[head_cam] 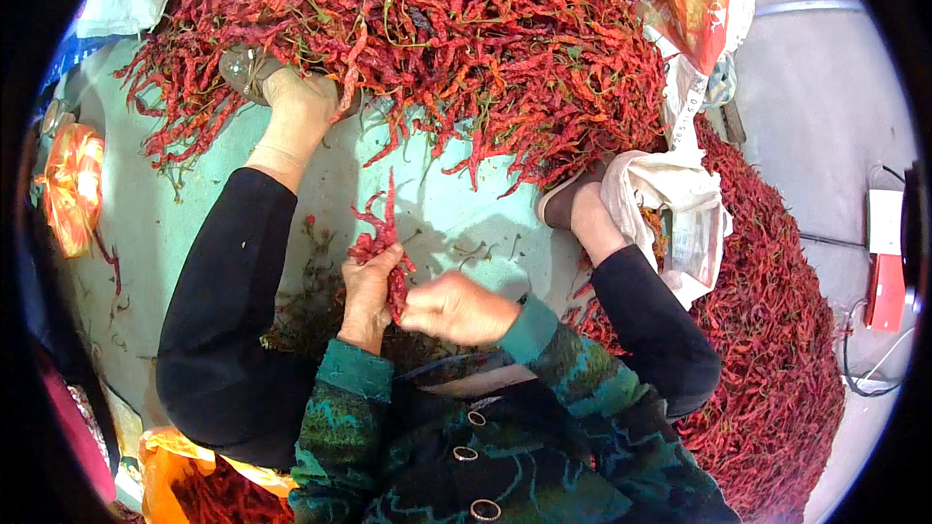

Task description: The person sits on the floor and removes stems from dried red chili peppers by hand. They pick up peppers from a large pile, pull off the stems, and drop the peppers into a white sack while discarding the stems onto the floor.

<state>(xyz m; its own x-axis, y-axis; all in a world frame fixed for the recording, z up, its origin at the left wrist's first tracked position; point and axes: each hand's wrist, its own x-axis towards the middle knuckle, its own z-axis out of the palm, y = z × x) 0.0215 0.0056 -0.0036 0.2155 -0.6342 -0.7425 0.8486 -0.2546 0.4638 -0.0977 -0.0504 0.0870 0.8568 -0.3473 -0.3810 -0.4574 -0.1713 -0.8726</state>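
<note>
My left hand (368, 295) grips a small bunch of wrinkled dried red chili peppers (384, 233), with tips poking up past the thumb and other ends hanging below the fist. My right hand (455, 308) is blurred, its fingers curled in against the lower ends of the bunch. Whether it pinches a stem is hidden. Ahead of both hands spreads a large heap of dried red chilies (451, 36), many with green or brown stems. Loose stems (473, 251) lie scattered on the pale green floor sheet (429, 215) between my feet.
A second chili heap (764, 349) slopes along my right side. By my right foot sits a white plastic bag (633, 175). An orange bag holding chilies (167, 466) stands at lower left, and an orange plastic bag (73, 189) lies at far left. Cables (848, 349) run at far right.
</note>
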